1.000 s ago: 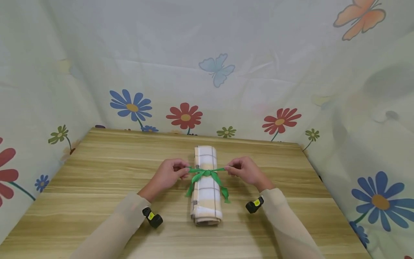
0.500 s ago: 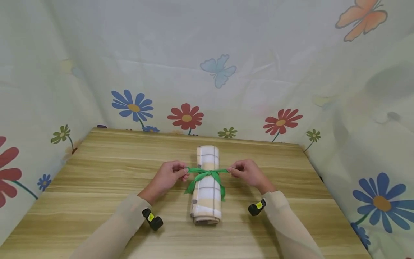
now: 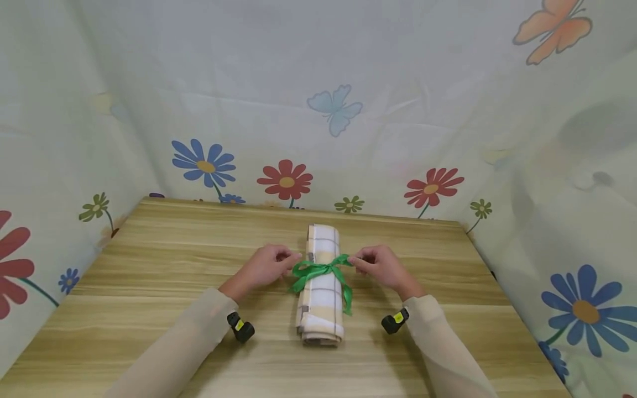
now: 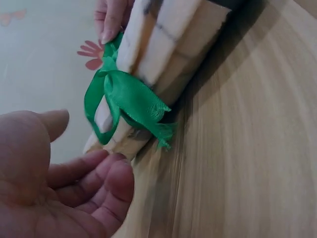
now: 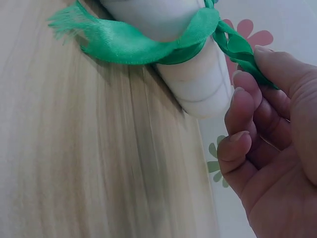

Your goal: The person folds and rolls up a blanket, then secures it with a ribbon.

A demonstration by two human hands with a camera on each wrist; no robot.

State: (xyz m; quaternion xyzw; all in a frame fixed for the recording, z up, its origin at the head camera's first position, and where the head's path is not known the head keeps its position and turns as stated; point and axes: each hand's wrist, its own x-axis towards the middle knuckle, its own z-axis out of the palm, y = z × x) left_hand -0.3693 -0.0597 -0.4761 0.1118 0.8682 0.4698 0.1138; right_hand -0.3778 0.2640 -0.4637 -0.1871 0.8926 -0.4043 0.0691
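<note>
A rolled checked cloth (image 3: 320,304), white and beige with grey lines, lies lengthwise on the wooden table. Around its middle runs a green ribbon (image 3: 314,270) tied in a bow, its frayed tails hanging down both sides. My right hand (image 3: 382,266) pinches the bow's right loop between thumb and fingers, as the right wrist view confirms. On the other side, my left hand (image 3: 267,265) hovers just off the left loop. In the left wrist view its thumb (image 4: 55,122) stands apart from the loosely bent fingers, with no ribbon between them.
The wooden table (image 3: 164,265) reaches back to a fabric backdrop (image 3: 239,99) printed with flowers and butterflies, which also rises on both sides. A small black camera (image 3: 241,327) sits on the left wrist, another camera (image 3: 395,321) on the right.
My left hand has let go of the left loop, which now droops. The roll has shifted slightly right. My right hand keeps its pinch on the right loop, which is slacker now.
</note>
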